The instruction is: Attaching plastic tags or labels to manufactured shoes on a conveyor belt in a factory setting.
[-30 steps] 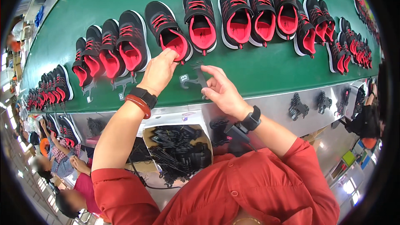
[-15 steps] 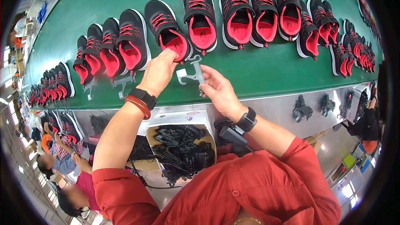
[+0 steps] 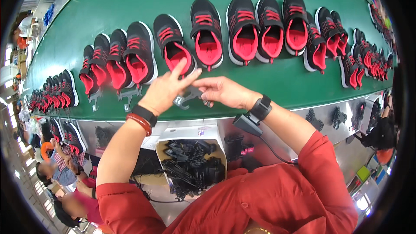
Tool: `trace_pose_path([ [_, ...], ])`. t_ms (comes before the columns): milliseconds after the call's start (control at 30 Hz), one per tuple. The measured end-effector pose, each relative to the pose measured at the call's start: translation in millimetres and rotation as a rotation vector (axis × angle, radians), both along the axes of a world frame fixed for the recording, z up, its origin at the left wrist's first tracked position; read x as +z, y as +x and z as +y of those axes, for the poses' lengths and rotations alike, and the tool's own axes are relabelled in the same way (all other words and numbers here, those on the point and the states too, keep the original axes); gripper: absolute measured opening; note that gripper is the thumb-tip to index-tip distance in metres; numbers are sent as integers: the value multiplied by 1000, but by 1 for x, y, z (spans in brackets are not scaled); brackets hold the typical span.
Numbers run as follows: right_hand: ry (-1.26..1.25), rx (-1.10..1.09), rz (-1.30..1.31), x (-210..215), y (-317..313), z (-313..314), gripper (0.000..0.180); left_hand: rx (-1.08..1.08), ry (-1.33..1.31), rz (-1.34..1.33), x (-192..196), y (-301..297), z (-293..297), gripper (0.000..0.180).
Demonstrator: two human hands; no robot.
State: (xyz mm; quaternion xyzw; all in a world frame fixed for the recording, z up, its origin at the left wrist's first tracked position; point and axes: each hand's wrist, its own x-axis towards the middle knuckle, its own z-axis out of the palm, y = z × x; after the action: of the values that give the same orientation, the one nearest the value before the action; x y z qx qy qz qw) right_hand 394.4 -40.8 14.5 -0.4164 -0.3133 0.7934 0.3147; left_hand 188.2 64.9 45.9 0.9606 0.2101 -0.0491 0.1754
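Note:
Both hands meet over the near edge of the green conveyor belt (image 3: 268, 84). My left hand (image 3: 167, 89) and my right hand (image 3: 223, 92) pinch a small dark plastic shoe hanger (image 3: 187, 97) between them. Just beyond the fingers lies a black shoe with a red lining (image 3: 173, 48), heel toward me. More black and red shoes (image 3: 242, 28) lie in a row along the belt to both sides. My left wrist carries a black band and a red bangle. On my right wrist sits a black band.
A cardboard box of black plastic hangers (image 3: 190, 169) stands below the belt edge in front of me. Two loose hangers (image 3: 128, 99) lie on the belt at the left. Other people (image 3: 56, 169) sit at the lower left. A metal rail (image 3: 329, 112) runs under the belt.
My hands have lowered the hanger from near the shoe's heel toward the belt's near edge. My left hand has come off the shoe and joined the right on the hanger.

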Motion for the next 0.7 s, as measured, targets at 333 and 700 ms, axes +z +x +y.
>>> trace_pose_path([
  [333,1058,292,-1219,11,35,52,27,431,-317,113,10,-11,-14,47],
  [700,1324,385,-1436,20,11,62,5,480,-275,113,4,-8,-20,43],
])
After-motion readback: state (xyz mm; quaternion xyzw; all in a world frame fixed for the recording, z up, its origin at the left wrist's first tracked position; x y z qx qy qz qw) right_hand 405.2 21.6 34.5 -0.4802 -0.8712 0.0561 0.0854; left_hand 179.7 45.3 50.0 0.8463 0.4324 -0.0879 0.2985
